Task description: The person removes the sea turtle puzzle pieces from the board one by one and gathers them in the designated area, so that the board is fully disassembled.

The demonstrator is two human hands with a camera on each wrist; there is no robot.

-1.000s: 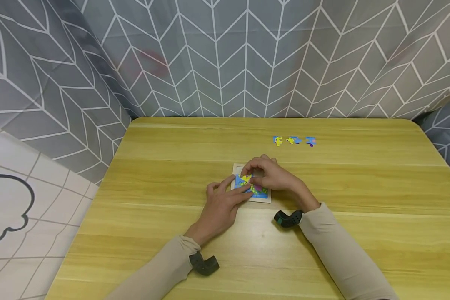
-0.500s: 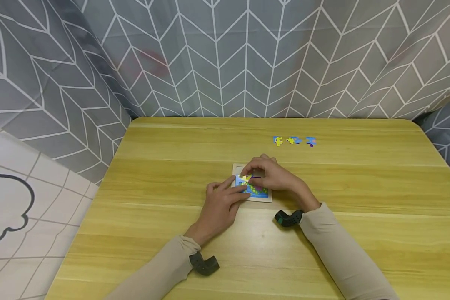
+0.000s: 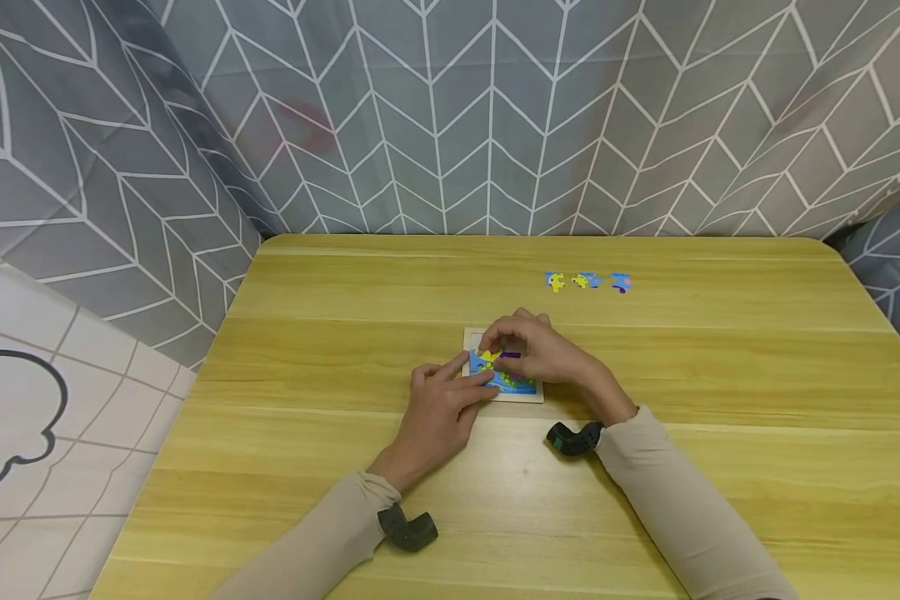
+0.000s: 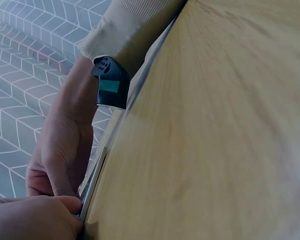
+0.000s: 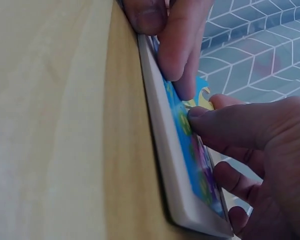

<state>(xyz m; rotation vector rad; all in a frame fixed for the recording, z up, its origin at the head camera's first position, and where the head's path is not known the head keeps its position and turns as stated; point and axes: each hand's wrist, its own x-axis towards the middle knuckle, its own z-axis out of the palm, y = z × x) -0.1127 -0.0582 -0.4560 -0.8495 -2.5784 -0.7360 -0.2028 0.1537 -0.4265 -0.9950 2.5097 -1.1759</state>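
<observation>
A small jigsaw puzzle in a pale frame [image 3: 521, 398] lies on the table, its picture blue, green, pink and purple. My left hand [image 3: 437, 417] rests at its left side with fingers extended over the picture. Reaching in from the right, my right hand [image 3: 546, 348] pinches a yellow and blue puzzle piece [image 5: 204, 101] between thumb and forefinger. In the right wrist view that piece stands tilted up from the picture, close to the left fingertips [image 5: 172, 65]. The right hand hides part of the puzzle's upper right in the head view.
Three loose puzzle pieces lie in a row toward the back of the wooden table [image 3: 330, 333]: a yellow and blue one [image 3: 556, 282], another [image 3: 587, 281], and a blue one with purple [image 3: 621, 282]. A patterned grey curtain [image 3: 465, 117] hangs behind.
The left fingertips have drawn back slightly to the left over the picture. The right thumb has shifted a little, and more purple shows beside it. The loose pieces have not moved.
</observation>
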